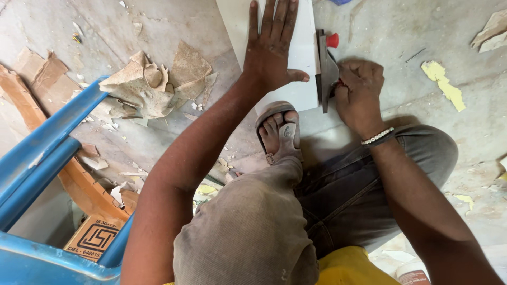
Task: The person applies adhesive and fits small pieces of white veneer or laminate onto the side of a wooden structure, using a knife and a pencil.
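Down on the floor, we hold a white tile and a cutting tool.

From the head view, our left hand [272, 55] lies flat on the white tile [296, 58], its fingers [274, 16] spread apart and pressing the surface. Just right of them, along the tile's edge, our right hand [359, 92] is curled shut around the grey tile cutter [326, 71], whose red knob [332, 40] sits above those fingers. Below the left fingers, our sandalled foot [279, 134] touches the tile's near edge. Torn cardboard scraps [153, 84] lie well to the left on the concrete floor [401, 31].
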